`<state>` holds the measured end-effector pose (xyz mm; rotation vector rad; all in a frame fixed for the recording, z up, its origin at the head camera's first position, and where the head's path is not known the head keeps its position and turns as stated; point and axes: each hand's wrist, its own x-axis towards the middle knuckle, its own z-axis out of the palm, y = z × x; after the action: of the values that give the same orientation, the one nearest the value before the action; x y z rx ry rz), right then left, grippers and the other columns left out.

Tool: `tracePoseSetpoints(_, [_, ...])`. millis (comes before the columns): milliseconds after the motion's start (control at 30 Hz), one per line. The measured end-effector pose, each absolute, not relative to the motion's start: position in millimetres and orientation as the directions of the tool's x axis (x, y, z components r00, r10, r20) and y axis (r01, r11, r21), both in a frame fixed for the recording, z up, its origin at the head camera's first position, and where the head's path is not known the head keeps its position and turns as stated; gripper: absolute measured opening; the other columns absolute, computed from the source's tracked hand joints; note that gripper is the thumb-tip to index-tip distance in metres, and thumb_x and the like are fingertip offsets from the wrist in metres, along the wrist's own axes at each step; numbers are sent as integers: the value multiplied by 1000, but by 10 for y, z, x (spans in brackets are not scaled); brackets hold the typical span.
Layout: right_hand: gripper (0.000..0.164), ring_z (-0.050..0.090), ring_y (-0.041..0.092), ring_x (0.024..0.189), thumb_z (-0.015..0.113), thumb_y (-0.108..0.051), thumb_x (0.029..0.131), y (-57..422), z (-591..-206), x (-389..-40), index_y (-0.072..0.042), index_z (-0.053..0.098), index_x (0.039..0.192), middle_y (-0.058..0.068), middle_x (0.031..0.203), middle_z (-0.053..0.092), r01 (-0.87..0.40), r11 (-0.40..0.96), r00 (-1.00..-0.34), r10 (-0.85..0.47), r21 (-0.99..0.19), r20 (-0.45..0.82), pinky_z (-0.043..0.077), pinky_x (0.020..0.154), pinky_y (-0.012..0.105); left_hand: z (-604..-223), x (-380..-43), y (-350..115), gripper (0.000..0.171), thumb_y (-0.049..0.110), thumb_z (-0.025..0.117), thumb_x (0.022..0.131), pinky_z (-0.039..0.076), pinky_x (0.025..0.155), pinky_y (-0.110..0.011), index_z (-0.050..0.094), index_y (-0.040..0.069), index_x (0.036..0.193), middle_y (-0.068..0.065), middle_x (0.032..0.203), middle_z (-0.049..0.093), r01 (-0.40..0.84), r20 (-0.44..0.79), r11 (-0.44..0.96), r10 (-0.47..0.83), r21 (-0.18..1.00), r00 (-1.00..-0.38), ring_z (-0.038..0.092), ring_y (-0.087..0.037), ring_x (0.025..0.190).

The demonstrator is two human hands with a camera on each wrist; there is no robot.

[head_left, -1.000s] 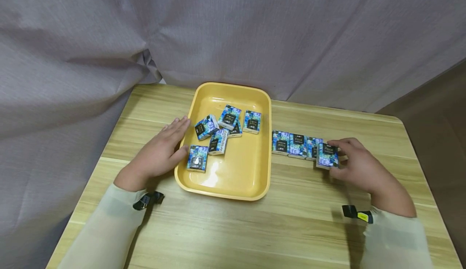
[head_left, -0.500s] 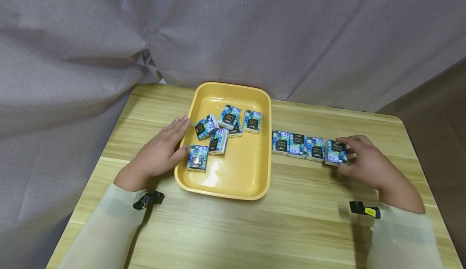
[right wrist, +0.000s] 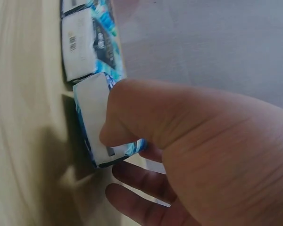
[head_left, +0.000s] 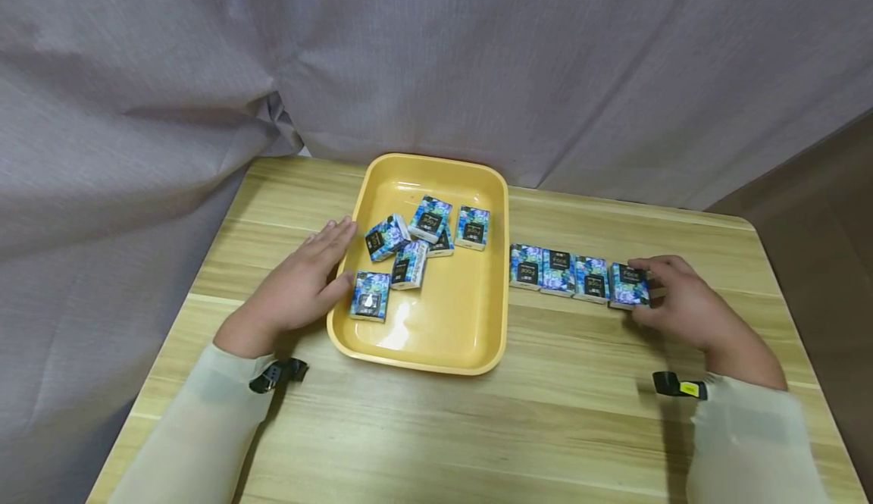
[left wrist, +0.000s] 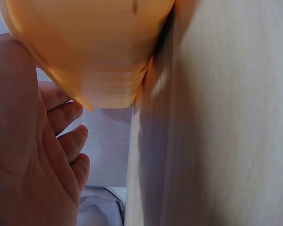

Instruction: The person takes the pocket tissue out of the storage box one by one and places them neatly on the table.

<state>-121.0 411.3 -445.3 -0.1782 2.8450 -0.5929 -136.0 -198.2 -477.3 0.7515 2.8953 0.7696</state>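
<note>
On the pale wood-grain desk (head_left: 477,436), a blue floral rectangular box (head_left: 627,287) that overlapped its neighbour a second ago is now at the row's right end, pinched between the right hand's (head_left: 689,307) thumb and fingers. The left hand's (head_left: 293,292) extended fingers touch the yellow plastic tray's (head_left: 436,337) left rim.

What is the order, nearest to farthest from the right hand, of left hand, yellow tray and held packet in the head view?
1. Held packet: pinched by right hand.
2. Yellow tray: left of the packet.
3. Left hand: at the tray's left rim.
</note>
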Motion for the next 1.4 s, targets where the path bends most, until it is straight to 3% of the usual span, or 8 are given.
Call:
tracePoseSetpoints(300, [82, 64, 51, 118, 87, -9, 90, 4147, -4582, -1234, 7, 50, 161, 36, 156, 43, -105, 918, -970, -179, -382, -165, 58, 94, 67, -4769, -1359, -1981, 78, 33, 55, 115, 22, 141, -65, 20, 11, 181, -10, 188, 22, 441, 66, 759, 470, 480, -880, 23, -42, 175])
tracePoseSetpoints(533, [85, 58, 56, 127, 88, -12, 89, 4144, -4621, -1251, 5, 49, 162, 36, 158, 43, -107, 930, -972, -171, -351, -158, 52, 103, 78, -4774, -1359, -1985, 78, 33, 56, 115, 22, 142, -65, 20, 11, 181, -10, 188, 23, 440, 68, 757, 469, 483, -881, 23, -42, 175])
tracePoseSetpoints(933, [88, 55, 59, 132, 88, -11, 87, 4100, -4638, -1265, 5, 48, 163, 39, 160, 41, -79, 934, -975, -145, -349, -167, 48, 108, 82, -4758, -1348, -1977, 78, 34, 55, 115, 21, 142, -64, 19, 12, 181, -10, 189, 22, 424, 52, 764, 459, 487, -887, 22, -40, 175])
tracePoseSetpoints(1400, [91, 52, 60, 135, 88, -9, 87, 4071, -4609, -1228, 6, 45, 165, 40, 162, 38, -81, 930, -977, -146, -360, -158, 47, 109, 83, -4741, -1348, -1961, 77, 31, 56, 114, 22, 142, -64, 23, 7, 180, -16, 187, 27, 445, 80, 754, 468, 484, -880, 24, -43, 174])
